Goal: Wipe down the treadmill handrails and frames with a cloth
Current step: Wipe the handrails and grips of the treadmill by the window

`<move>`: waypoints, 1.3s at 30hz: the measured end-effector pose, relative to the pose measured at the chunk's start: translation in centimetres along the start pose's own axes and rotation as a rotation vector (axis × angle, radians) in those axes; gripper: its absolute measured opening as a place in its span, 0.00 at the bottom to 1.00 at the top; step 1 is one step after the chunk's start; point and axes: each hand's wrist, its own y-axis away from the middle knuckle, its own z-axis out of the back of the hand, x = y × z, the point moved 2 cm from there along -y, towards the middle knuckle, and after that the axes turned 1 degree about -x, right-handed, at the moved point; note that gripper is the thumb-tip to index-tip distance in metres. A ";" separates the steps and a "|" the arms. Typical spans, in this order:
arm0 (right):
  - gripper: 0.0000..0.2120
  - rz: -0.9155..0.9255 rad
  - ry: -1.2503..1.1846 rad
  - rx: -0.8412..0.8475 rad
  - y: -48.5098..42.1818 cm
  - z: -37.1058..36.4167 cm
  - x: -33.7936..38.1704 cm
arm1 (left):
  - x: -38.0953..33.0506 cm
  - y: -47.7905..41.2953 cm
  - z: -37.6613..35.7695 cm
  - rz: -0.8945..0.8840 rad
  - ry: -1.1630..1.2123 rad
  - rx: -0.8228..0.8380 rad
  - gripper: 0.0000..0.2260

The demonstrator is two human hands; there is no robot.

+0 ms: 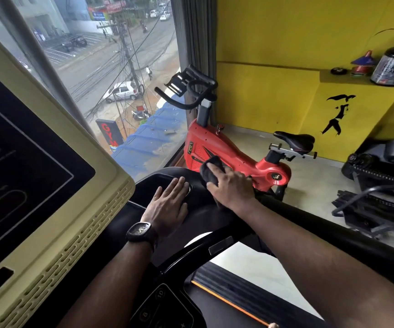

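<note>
Gym corner: yellow wall (274, 31), street-side window (120, 55), red exercise bike (226, 152). Left hand (170, 200) flat on black treadmill console (153, 183); right hand (233, 185) grips dark cloth (210, 169) at handrail (333, 223).

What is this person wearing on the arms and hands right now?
Both forearms are bare to the frame edge: no sleeves in view, no gloves. The left hand has a dark wristwatch at its wrist, with a squarish black case, dark strap and pale marks on the dial. The right hand wears nothing: no ring or band shows.
</note>
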 end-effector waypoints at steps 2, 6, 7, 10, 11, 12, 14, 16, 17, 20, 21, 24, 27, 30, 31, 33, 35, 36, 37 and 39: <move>0.30 -0.070 0.088 -0.122 1.9 -0.6 0.6 | -0.2 0.0 0.3 0.019 0.013 0.054 0.36; 0.30 0.171 0.144 -0.175 4.2 -2.3 1.9 | -0.6 -0.4 0.9 0.049 0.063 0.095 0.37; 0.30 0.206 0.128 -0.155 3.4 -1.7 1.6 | -0.6 -0.5 0.8 0.045 0.048 0.086 0.38; 0.31 0.121 0.058 -0.001 1.0 -0.1 0.2 | -0.7 -0.9 0.7 0.027 -0.028 0.042 0.39; 0.31 0.053 0.047 0.011 1.0 -0.1 0.1 | -0.7 -0.9 0.6 0.028 -0.047 0.044 0.40; 0.31 -0.010 0.054 -0.013 1.4 -0.3 0.4 | -0.6 -1.0 0.5 0.031 -0.065 0.052 0.40; 0.31 -0.058 0.102 -0.096 3.1 -1.2 1.6 | -0.5 -1.1 0.3 0.035 -0.092 0.063 0.41; 0.31 0.034 0.129 -0.136 4.4 -2.3 2.6 | -0.6 -1.4 0.3 0.036 -0.077 0.048 0.42; 0.31 0.110 0.121 -0.133 4.3 -2.3 2.7 | -0.7 -1.6 0.3 0.036 -0.059 0.037 0.42; 0.31 0.186 0.051 -0.060 1.5 -0.7 1.3 | -1.1 -2.1 0.1 0.065 -0.014 0.034 0.43; 0.31 0.141 0.033 -0.022 0.8 -0.4 0.6 | -1.2 -2.1 0.1 0.075 -0.013 0.031 0.43; 0.30 -0.067 0.050 -0.084 1.8 -0.6 0.4 | -1.2 -2.0 -0.1 0.085 -0.029 -0.001 0.43; 0.30 0.038 0.132 -0.146 4.6 -2.0 1.7 | -1.1 -2.0 -0.3 0.063 -0.004 -0.038 0.42; 0.31 0.165 0.054 -0.075 2.6 -0.8 1.0 | -1.0 -2.2 -0.4 0.051 -0.034 -0.013 0.41; 0.31 0.133 0.001 -0.011 1.3 -0.1 0.3 | -1.1 -2.1 -0.3 0.044 -0.041 -0.013 0.41; 0.30 -0.027 -0.061 0.054 -0.1 0.5 -0.9 | -1.1 -2.0 -0.2 0.038 -0.045 -0.020 0.40; 0.29 -0.127 0.025 -0.061 1.2 0.0 -0.5 | -1.1 -1.9 -0.2 0.044 -0.044 -0.015 0.40; 0.28 -0.112 0.077 -0.107 2.5 -0.6 0.2 | -1.2 -1.9 -0.2 0.046 -0.041 -0.013 0.40; 0.29 -0.062 0.117 -0.146 3.8 -1.2 0.9 | -1.2 -2.0 -0.1 0.048 -0.040 -0.010 0.40; 0.30 0.066 0.145 -0.126 5.2 -2.0 1.9 | -1.1 -2.1 -0.2 0.054 -0.034 -0.002 0.41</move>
